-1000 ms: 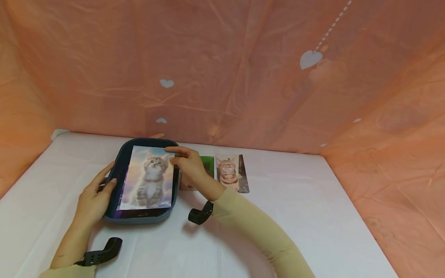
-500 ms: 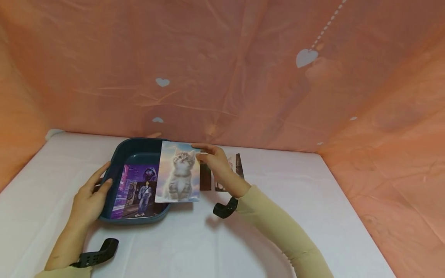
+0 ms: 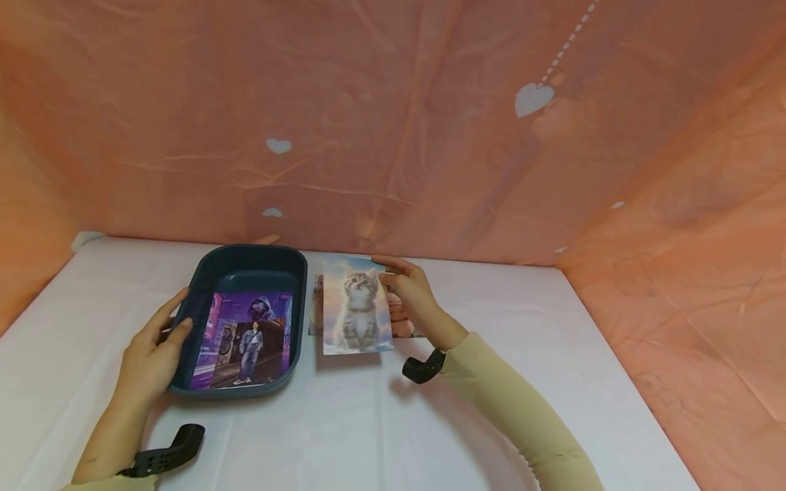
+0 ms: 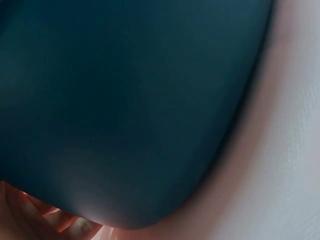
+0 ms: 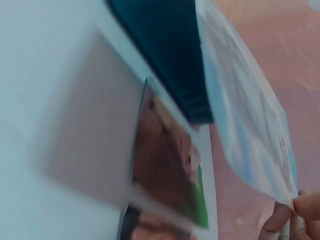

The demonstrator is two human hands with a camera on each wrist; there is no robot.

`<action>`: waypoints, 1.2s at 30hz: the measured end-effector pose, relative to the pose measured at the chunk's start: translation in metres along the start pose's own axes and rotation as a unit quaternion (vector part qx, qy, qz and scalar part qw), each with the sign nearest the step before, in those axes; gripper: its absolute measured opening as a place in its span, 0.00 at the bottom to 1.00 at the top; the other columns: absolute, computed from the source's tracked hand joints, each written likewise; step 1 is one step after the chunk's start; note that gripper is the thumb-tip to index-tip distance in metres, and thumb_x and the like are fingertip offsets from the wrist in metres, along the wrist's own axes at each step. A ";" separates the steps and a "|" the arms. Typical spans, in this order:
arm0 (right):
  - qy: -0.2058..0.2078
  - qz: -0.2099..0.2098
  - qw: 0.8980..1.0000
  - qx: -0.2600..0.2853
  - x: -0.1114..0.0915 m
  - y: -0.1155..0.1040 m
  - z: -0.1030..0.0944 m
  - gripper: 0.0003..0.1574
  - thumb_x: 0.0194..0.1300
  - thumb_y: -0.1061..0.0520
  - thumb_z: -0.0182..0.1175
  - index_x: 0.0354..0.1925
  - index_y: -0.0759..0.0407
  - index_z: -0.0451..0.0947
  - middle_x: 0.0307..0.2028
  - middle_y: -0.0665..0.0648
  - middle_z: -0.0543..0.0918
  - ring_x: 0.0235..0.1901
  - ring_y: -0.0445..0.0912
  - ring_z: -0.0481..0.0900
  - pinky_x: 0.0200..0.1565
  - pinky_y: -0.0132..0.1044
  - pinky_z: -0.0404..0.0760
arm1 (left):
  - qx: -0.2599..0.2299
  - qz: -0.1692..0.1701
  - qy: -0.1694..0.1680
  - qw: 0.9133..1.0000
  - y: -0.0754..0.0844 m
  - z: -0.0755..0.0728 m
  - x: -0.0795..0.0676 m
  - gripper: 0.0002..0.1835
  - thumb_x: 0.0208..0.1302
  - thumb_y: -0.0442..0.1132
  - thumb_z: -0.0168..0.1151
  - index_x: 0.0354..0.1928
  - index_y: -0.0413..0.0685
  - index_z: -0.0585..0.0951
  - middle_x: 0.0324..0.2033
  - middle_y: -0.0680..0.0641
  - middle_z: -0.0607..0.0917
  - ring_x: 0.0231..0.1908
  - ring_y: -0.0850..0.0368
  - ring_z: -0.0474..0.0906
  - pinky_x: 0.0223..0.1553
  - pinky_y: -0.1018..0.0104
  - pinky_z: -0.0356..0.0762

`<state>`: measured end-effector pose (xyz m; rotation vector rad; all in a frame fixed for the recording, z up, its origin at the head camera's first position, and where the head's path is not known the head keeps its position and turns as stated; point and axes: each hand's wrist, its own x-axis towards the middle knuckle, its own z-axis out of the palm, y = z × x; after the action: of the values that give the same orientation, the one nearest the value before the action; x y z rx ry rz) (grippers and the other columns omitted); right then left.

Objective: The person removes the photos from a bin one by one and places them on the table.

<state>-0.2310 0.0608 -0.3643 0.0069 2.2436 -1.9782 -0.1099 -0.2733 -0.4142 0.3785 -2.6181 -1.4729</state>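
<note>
Blue rounded tray [image 3: 254, 280], probably plastic, gripped by left hand [image 3: 149, 356]; right hand [image 3: 419, 294] pinches bowed kitten card [image 3: 359, 310].

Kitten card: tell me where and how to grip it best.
Best, I'd judge, by pinching the kitten card at its upper right edge from the right, as the right hand does: the card is thin and raised above the table, so both faces are reachable there.

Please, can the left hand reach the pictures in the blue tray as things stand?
Probably yes: the pictures look free from above, as the tray has no lid and the kitten card is held beside it. The left hand may need to release the tray's side first.
</note>
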 end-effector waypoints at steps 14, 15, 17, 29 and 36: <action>0.033 -0.005 0.999 -0.012 0.007 0.026 -0.052 0.23 0.67 0.68 0.52 0.59 0.61 0.76 0.52 0.57 0.78 0.33 0.44 0.68 0.36 0.37 0.66 | -0.005 -0.005 0.001 1.000 -0.002 0.000 -0.001 0.28 0.76 0.49 0.37 0.75 0.59 0.51 0.62 0.23 0.63 0.59 0.24 0.62 0.50 0.32 0.63; 0.036 -0.006 0.999 -0.014 0.008 0.028 -0.057 0.23 0.67 0.68 0.51 0.59 0.62 0.75 0.55 0.58 0.76 0.36 0.44 0.68 0.38 0.37 0.66 | -0.005 -0.004 0.001 1.000 -0.002 0.000 -0.001 0.28 0.76 0.49 0.37 0.75 0.59 0.51 0.62 0.23 0.63 0.59 0.24 0.62 0.50 0.32 0.63; 0.042 -0.005 0.999 -0.014 0.008 0.029 -0.066 0.23 0.68 0.67 0.51 0.61 0.62 0.74 0.56 0.58 0.74 0.39 0.44 0.67 0.39 0.37 0.65 | -0.004 -0.003 0.001 1.000 -0.001 0.000 -0.001 0.28 0.76 0.49 0.37 0.75 0.58 0.51 0.62 0.23 0.63 0.59 0.24 0.62 0.50 0.32 0.63; 0.066 0.007 0.997 -0.030 0.011 0.034 -0.110 0.24 0.70 0.65 0.49 0.63 0.62 0.72 0.48 0.53 0.74 0.21 0.40 0.63 0.29 0.33 0.64 | -0.004 -0.008 0.000 1.000 -0.001 -0.001 -0.001 0.29 0.75 0.49 0.37 0.75 0.59 0.50 0.62 0.23 0.63 0.59 0.24 0.62 0.50 0.32 0.63; 0.085 0.013 0.996 -0.003 0.014 0.040 -0.131 0.25 0.69 0.68 0.46 0.63 0.66 0.70 0.13 0.47 0.65 0.10 0.39 0.58 0.19 0.32 0.61 | -0.002 0.005 0.006 1.000 -0.003 0.001 0.000 0.28 0.76 0.49 0.38 0.75 0.59 0.51 0.61 0.24 0.65 0.57 0.25 0.64 0.48 0.33 0.64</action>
<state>-0.2555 0.1938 -0.3899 0.2116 2.3379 -2.0278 -0.1093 -0.2741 -0.4173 0.3731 -2.6043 -1.4674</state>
